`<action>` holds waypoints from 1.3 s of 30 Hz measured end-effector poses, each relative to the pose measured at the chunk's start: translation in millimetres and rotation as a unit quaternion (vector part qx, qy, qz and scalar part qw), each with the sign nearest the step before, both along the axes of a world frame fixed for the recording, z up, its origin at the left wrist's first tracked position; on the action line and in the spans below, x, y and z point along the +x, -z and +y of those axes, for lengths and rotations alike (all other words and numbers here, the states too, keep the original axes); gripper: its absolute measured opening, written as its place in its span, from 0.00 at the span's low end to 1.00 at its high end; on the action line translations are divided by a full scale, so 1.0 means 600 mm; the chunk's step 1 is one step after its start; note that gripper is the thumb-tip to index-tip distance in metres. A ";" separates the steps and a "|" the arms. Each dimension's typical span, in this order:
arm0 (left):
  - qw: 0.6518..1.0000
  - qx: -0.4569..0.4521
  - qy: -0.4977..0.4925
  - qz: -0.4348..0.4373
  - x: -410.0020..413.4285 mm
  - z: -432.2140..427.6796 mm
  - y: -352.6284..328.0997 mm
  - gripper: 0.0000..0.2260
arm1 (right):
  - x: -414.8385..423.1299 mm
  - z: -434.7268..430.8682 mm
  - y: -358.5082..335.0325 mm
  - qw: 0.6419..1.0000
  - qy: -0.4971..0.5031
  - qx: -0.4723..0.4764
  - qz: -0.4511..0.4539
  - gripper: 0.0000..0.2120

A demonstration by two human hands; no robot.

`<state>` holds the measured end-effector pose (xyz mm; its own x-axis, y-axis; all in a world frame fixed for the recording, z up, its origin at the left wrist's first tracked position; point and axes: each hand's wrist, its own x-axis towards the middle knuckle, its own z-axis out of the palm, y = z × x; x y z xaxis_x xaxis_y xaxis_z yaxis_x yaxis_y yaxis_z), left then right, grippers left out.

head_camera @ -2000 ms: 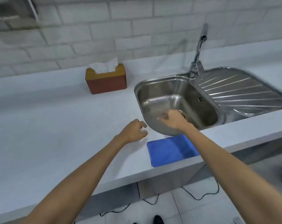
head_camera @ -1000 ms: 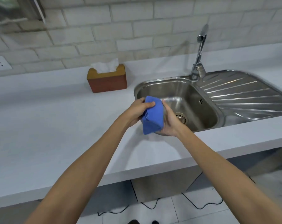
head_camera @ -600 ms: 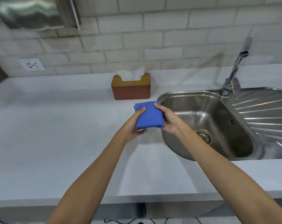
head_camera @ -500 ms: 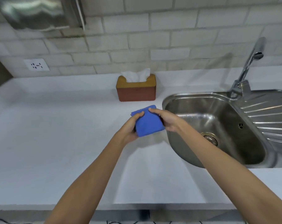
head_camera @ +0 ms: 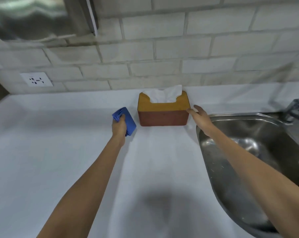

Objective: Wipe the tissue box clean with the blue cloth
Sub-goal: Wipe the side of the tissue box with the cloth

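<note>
The tissue box (head_camera: 163,115) has a yellow-brown top and red-brown sides, with white tissue sticking out. It stands on the white counter (head_camera: 76,160) near the brick wall. My left hand (head_camera: 118,127) grips the folded blue cloth (head_camera: 126,120) just left of the box, a small gap apart. My right hand (head_camera: 199,118) is at the box's right end with fingers spread; its thumb tip touches the upper right corner.
A steel sink (head_camera: 251,160) lies at the right, with the base of a tap (head_camera: 298,103) at the right edge. A wall socket (head_camera: 36,79) sits at the left on the brick wall. A shiny metal unit (head_camera: 33,18) hangs at the upper left.
The cloth was lifted from the counter edge and held in both hands. Now only my left hand holds it; both hands have moved forward to either side of the tissue box.
</note>
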<state>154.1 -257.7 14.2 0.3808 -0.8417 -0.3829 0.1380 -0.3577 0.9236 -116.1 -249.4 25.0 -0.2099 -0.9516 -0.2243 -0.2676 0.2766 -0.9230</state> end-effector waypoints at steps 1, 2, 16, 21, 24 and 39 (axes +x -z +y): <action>1.000 -0.004 0.001 -0.013 -0.001 -0.020 0.003 0.07 | 0.004 -0.011 0.005 1.000 -0.004 0.001 0.003 0.30; 0.999 -0.007 0.006 -0.034 -0.004 -0.036 0.002 0.09 | 0.007 -0.022 0.012 1.000 -0.009 0.000 0.007 0.29; 0.992 -0.038 0.088 -0.078 -0.046 -0.085 0.020 0.18 | 0.025 -0.031 0.050 0.993 -0.006 -0.094 0.070 0.24; 0.985 -0.059 0.101 -0.130 -0.042 -0.052 -0.004 0.18 | 0.019 -0.010 0.026 0.990 0.020 -0.102 0.097 0.16; 0.979 -0.051 0.106 -0.166 -0.043 -0.029 -0.018 0.19 | 0.012 0.004 0.015 0.988 0.042 -0.084 0.126 0.17; 0.915 -0.010 0.138 -0.380 -0.015 0.056 -0.059 0.22 | 0.008 0.128 -0.038 0.991 -0.041 -0.047 0.118 0.38</action>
<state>145.0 -224.1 49.7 0.3035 -0.9495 -0.0798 -0.6385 -0.2648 0.7227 -111.4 -172.9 47.8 -0.1670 -0.9820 -0.0880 -0.4963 0.1608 -0.8531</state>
